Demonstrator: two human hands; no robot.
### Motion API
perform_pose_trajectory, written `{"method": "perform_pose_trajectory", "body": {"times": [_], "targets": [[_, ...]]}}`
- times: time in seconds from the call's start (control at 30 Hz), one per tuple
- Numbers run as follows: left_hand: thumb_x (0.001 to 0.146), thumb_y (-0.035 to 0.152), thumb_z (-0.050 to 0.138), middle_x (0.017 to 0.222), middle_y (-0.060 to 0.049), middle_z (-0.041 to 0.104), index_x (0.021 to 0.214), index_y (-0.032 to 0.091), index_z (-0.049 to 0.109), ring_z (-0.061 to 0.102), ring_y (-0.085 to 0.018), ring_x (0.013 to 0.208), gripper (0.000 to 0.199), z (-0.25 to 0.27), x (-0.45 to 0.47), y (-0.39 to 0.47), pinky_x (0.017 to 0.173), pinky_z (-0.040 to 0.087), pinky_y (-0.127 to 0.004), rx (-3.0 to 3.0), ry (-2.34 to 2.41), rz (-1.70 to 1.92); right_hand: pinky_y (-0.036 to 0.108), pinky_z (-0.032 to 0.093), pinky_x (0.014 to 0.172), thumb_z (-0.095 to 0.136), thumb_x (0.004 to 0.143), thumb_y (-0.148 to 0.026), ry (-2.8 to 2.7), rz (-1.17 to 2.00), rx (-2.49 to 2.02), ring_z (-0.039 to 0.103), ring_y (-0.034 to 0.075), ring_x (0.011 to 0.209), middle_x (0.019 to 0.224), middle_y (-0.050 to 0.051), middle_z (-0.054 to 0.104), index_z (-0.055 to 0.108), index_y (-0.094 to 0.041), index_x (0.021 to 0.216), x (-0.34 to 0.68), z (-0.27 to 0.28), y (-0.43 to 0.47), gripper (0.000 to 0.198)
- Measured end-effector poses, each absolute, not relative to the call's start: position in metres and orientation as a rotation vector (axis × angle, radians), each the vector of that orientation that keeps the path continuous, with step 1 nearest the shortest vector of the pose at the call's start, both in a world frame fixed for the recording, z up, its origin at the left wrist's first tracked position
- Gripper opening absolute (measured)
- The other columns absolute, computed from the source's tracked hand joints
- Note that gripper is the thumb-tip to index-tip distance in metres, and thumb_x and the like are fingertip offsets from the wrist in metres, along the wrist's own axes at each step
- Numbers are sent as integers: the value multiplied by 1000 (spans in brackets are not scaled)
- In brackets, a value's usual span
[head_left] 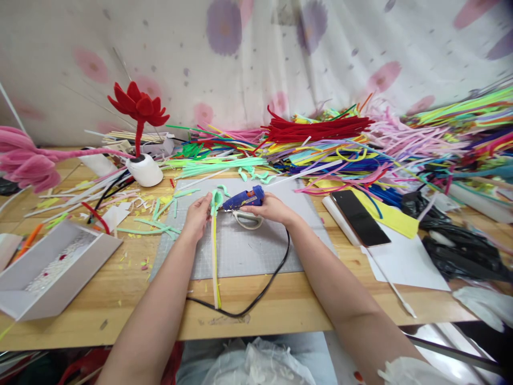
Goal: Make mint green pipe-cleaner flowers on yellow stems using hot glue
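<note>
My left hand (197, 215) is closed on a pipe-cleaner flower (217, 199) with a mint green looped head. Its pale pink and yellow stems (216, 262) hang down toward the table's front edge. In my right hand (272, 207) is a blue hot glue gun (245, 199), its nozzle pointing left at the base of the green head. Whether the nozzle touches it I cannot tell. Below the gun lies a pair of scissors with pale handles (247, 220) on the grey cutting mat (256, 256). Curled mint green pieces (256, 174) rest at the mat's far edge.
A black cord (276, 272) loops across the mat's front. Left are a white box (60, 272), cut green strips (154, 224) and a red flower (140, 104) in a white pot (145, 171). Piled pipe cleaners (320, 131) line the back. A phone (359, 218) lies right.
</note>
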State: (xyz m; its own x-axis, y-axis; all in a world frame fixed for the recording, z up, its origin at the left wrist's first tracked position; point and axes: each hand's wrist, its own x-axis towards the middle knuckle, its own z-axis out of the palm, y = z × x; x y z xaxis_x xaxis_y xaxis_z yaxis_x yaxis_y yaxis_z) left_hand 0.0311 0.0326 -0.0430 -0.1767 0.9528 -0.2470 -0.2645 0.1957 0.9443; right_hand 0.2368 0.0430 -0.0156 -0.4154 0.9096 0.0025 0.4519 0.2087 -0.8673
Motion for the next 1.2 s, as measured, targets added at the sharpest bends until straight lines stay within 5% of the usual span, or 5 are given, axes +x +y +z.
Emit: {"method": "perform_pose_trajectory", "body": {"times": [0.37, 0.7, 1.2], "targets": [[56, 54, 69, 48, 7, 47, 70, 16, 56, 38, -5, 38, 42, -45, 30, 33, 36, 27, -18, 769, 1272, 1278, 29, 46, 80, 66, 66, -46, -1966, 1175, -1233, 62, 17, 86, 94, 5, 69, 66, -16, 97, 237, -14, 41, 43], [56, 52, 70, 43, 10, 37, 66, 16, 53, 33, -4, 35, 41, -39, 32, 30, 34, 26, -17, 742, 1286, 1278, 29, 44, 81, 64, 66, -49, -1927, 1081, -1270, 61, 18, 89, 97, 5, 68, 66, -17, 97, 239, -18, 45, 45], [56, 50, 70, 42, 10, 33, 64, 17, 51, 29, -4, 36, 39, -36, 33, 29, 35, 24, -18, 745, 1251, 1290, 24, 41, 64, 61, 68, -50, -1915, 1039, -1281, 56, 14, 67, 70, 2, 64, 67, -15, 89, 243, -13, 46, 41]]}}
